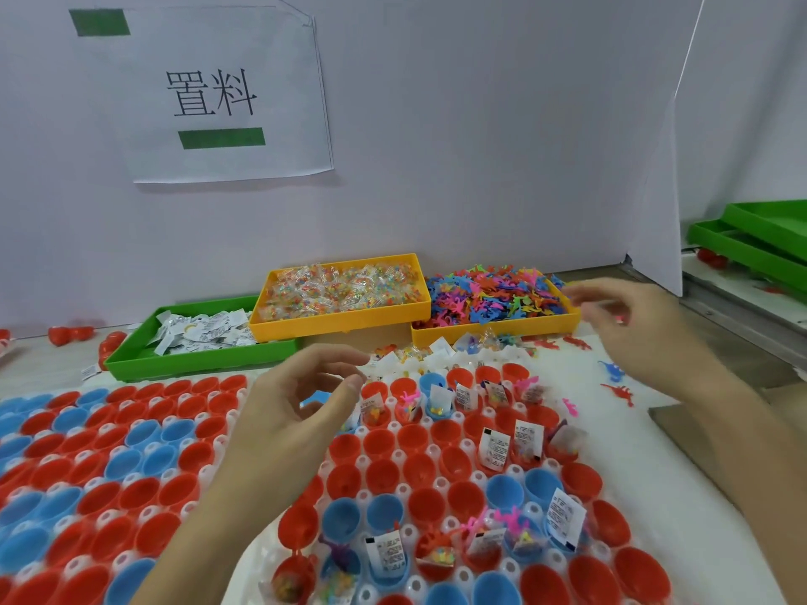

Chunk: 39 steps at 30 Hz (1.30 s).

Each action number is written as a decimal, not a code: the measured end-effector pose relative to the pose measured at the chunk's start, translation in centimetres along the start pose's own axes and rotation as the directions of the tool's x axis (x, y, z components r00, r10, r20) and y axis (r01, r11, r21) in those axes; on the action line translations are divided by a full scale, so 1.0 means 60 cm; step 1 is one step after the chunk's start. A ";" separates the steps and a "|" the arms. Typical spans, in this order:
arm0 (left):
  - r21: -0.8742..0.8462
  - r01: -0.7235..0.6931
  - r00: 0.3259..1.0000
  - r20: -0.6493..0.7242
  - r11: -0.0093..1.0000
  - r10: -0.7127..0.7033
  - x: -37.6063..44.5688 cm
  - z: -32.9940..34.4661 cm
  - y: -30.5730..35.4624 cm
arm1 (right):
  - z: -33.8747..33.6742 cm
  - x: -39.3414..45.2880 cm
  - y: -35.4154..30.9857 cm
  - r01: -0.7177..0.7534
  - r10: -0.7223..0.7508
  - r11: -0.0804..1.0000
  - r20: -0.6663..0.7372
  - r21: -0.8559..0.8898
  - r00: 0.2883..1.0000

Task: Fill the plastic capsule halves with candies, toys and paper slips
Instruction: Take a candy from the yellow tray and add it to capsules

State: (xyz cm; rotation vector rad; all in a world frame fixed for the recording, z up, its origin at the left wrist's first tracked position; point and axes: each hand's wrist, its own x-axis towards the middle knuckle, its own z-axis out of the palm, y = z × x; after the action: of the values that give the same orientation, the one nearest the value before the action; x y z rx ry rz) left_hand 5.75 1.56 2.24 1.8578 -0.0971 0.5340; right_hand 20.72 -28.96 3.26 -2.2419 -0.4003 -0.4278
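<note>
Red and blue capsule halves (384,443) stand open side up in a white holder sheet (681,508) across the table. Some on the right hold a paper slip (494,448), a candy packet or a small toy. My left hand (301,408) hovers over the middle rows, fingers curled and apart, with nothing visible in it. My right hand (629,316) is raised near the toy tray (493,329) and blurred; a small pink thing shows by its fingers. At the back stand a green tray of paper slips (196,364) and a yellow tray of candy packets (345,323).
A white wall panel with a paper sign (214,93) closes off the back. Stacked green trays (760,242) sit at the far right. Loose toys (615,390) and loose red capsule halves (70,334) lie on the table. Several packets and slips are heaped by the trays.
</note>
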 end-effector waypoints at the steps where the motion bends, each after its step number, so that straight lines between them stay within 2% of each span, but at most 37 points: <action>1: 0.000 0.004 1.000 -0.013 1.000 -0.004 0.001 -0.002 -0.002 | -0.005 0.006 0.028 -0.106 0.101 0.993 -0.084 -0.050 0.991; 3: 0.009 0.008 0.999 -0.037 1.000 -0.007 0.003 -0.004 -0.004 | -0.012 0.009 0.080 -0.349 0.326 0.927 -0.166 -0.138 0.931; 5: 0.030 0.008 0.999 -0.049 1.000 -0.007 0.004 -0.006 -0.005 | -0.016 0.003 0.115 -0.530 0.484 0.815 -0.225 -0.236 0.845; 7: 0.045 0.010 0.999 -0.050 0.999 -0.008 0.004 -0.005 -0.004 | -0.018 -0.002 0.129 -0.618 0.561 0.726 -0.259 -0.302 0.786; 9: 0.060 0.016 0.999 -0.049 0.998 -0.013 0.005 -0.005 -0.004 | -0.018 -0.002 0.137 -0.634 0.578 0.690 -0.262 -0.349 0.773; 11: 0.073 0.022 0.998 -0.052 0.997 -0.019 0.005 -0.004 -0.005 | -0.011 0.000 0.135 -0.608 0.562 0.693 -0.238 -0.387 0.792; 13: 0.077 0.024 0.998 -0.055 0.997 -0.020 0.005 -0.004 -0.007 | -0.001 0.004 0.128 -0.553 0.518 0.749 -0.197 -0.366 0.832; 18: 0.094 0.029 0.998 -0.058 0.995 -0.024 0.004 -0.004 -0.007 | 0.024 0.008 0.123 -0.327 0.358 0.858 0.005 -0.396 0.934; 22: 0.083 0.030 0.998 -0.056 0.996 -0.026 0.004 -0.001 -0.007 | 0.050 0.009 0.117 -0.213 0.309 0.871 0.157 -0.442 0.938; 27: 0.077 0.029 0.998 -0.055 0.997 -0.025 0.002 0.001 -0.004 | 0.081 0.014 0.094 -0.066 0.162 0.901 0.191 -0.428 0.968; 30: 0.074 0.032 0.998 -0.060 0.997 -0.027 0.002 0.001 -0.002 | 0.090 0.022 0.078 -0.003 0.070 0.942 0.189 -0.337 0.980; 35: 0.081 0.030 0.998 -0.063 0.996 -0.025 0.002 0.001 0.000 | 0.111 0.020 0.053 0.061 -0.009 0.986 0.321 -0.153 0.947; 39: 0.087 0.032 0.998 -0.058 0.996 -0.027 0.002 0.001 -0.001 | 0.123 0.020 0.034 0.051 -0.004 0.993 0.399 -0.106 0.917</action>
State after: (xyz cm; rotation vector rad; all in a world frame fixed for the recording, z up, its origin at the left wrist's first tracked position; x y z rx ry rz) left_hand 5.90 1.53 2.18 1.9254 -0.0081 0.5776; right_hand 23.90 -24.46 -2.17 -2.4386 -0.6322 0.0000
